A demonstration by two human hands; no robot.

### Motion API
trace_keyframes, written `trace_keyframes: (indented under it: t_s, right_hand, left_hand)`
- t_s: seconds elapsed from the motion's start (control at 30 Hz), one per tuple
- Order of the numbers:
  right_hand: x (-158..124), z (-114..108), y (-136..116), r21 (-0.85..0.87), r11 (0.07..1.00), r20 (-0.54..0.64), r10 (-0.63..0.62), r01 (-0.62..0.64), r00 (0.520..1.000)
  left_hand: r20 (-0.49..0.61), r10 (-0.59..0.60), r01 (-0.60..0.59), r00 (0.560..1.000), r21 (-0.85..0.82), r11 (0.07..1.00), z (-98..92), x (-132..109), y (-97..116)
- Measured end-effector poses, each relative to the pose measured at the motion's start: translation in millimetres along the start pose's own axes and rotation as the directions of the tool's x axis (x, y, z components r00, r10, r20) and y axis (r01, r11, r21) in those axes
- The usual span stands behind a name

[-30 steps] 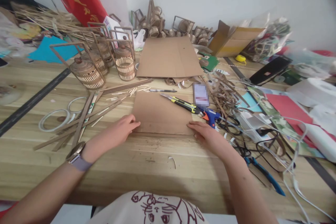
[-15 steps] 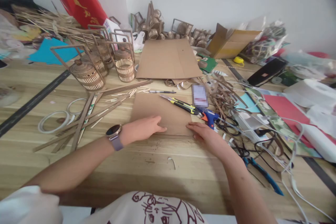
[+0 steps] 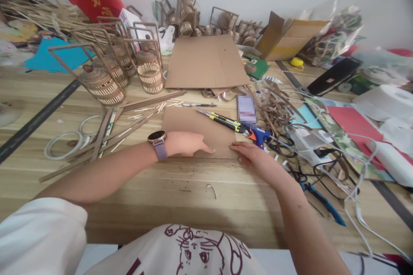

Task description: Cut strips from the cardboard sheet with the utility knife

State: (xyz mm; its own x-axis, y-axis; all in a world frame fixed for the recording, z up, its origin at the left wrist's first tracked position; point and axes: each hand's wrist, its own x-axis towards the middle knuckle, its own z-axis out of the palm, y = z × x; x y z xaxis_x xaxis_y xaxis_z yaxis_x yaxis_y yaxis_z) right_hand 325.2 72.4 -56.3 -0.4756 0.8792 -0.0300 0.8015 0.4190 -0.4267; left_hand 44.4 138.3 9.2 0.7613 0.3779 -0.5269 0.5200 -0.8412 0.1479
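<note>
A small cardboard sheet (image 3: 180, 119) lies flat on the wooden table in front of me. My left hand (image 3: 189, 144) rests on its near part, index finger stretched out to the right and the other fingers partly hidden beneath the hand. My right hand (image 3: 251, 154) lies at the sheet's right near corner, fingers extended and touching the edge, holding nothing. Yellow-and-black cutters (image 3: 226, 122) lie across the sheet's upper right. Just right of them are a blue glue gun (image 3: 259, 134) and a phone (image 3: 247, 108). A pen (image 3: 199, 105) lies beyond the sheet.
A larger cardboard piece (image 3: 206, 62) lies further back. Small woven baskets (image 3: 101, 86) with tall handles stand at left, near wooden strips and white rings (image 3: 63, 145). At right are tangled brown strips, cables, a power strip (image 3: 309, 142) and blue-handled pliers (image 3: 325, 208).
My left hand has shifted right along the cardboard. My right hand stays at the corner. The whole view has tilted slightly, so the table items appear a little higher.
</note>
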Motion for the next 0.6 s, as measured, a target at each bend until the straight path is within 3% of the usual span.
trace_keyframes:
  t_s: [0.17,0.3,0.47,0.6]
  right_hand:
    - [6,-9,-4,-0.056,0.998,0.063,0.023,-0.019,0.998]
    - [26,-26,-18,-0.223,0.972,0.061,0.086,-0.070,0.994]
    - [83,-51,-38,-0.359,0.927,0.008,0.118,-0.107,0.993]
    - [142,-60,-40,-0.416,0.901,0.004,0.134,-0.120,0.991]
  left_hand:
    - [-0.053,0.009,-0.010,0.999,-0.028,1.000,2.8,1,-2]
    - [-0.129,0.023,-0.033,0.991,-0.080,0.996,7.6,2,-3]
    - [-0.132,0.002,-0.018,0.991,-0.117,0.993,11.8,5,-5]
    - [-0.105,0.004,-0.015,0.994,-0.106,0.994,11.8,7,-4]
